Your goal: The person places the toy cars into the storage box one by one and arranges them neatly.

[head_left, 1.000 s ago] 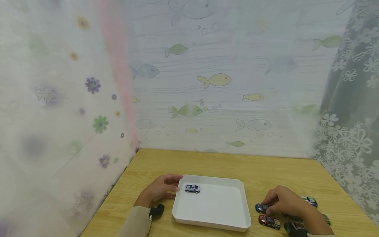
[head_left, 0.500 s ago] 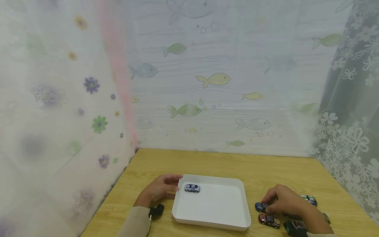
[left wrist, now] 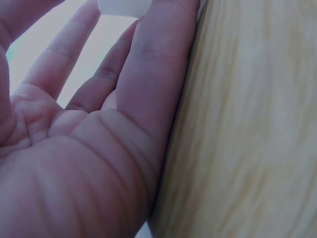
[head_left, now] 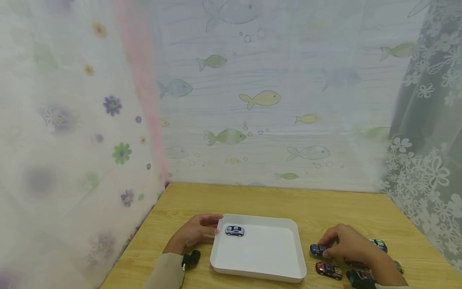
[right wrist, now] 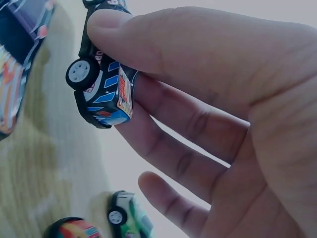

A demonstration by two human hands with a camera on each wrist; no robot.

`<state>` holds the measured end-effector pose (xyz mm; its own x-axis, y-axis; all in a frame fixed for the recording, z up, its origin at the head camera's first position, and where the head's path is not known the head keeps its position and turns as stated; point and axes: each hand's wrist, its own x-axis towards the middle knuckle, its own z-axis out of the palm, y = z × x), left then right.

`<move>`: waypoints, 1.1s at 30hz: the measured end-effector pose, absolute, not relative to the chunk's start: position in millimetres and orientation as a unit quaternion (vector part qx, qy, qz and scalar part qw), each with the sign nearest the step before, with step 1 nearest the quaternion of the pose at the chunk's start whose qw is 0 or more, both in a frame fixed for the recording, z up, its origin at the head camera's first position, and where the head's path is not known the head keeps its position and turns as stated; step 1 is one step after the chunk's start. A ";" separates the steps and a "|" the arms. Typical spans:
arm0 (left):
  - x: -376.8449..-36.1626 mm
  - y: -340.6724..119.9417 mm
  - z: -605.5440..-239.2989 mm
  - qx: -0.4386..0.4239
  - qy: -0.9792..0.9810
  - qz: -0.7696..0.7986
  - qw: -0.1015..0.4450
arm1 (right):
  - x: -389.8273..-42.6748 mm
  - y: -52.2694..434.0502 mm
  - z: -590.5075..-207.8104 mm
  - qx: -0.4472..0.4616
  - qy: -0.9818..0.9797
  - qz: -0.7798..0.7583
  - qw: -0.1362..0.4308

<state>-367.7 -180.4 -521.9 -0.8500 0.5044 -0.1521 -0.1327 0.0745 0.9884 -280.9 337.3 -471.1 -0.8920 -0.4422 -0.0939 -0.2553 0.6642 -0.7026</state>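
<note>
In the head view, my left hand (head_left: 196,230) rests against the left side of a white tray (head_left: 263,253), fingers extended. The left wrist view shows those fingers fairly straight, the tray's edge at their tips. A white toy car with dark markings (head_left: 234,230) stands in the tray's far left corner. To the tray's right, my right hand (head_left: 348,244) pinches a blue and black toy car (right wrist: 101,91) between thumb and fingers. Close beside it lies a red toy car (head_left: 329,270) on the table.
More toy cars lie around and partly behind the right forearm, among them a green and white car (head_left: 379,244). All stand on a wood-grain table (head_left: 274,198). Patterned curtains (head_left: 263,98) hang along its back and sides.
The blue and black toy car, in my right hand's pinch, has shifted slightly left and away from the red car. The left hand and tray stay in place.
</note>
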 end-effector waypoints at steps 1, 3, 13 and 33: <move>-367.7 -180.4 -522.0 0.133 0.695 0.666 0.239 | -281.0 336.9 -469.8 -0.194 0.905 -0.358 0.126; -368.3 -180.4 -522.2 0.132 0.695 0.665 0.240 | -281.6 335.7 -466.9 -0.200 0.907 -0.353 0.114; -370.9 -179.6 -523.2 0.127 0.688 0.673 0.240 | -290.1 316.1 -449.4 -0.253 0.905 -0.336 0.069; -371.4 -180.3 -527.2 0.128 0.687 0.674 0.239 | -300.7 282.2 -433.4 -0.249 0.912 -0.326 0.026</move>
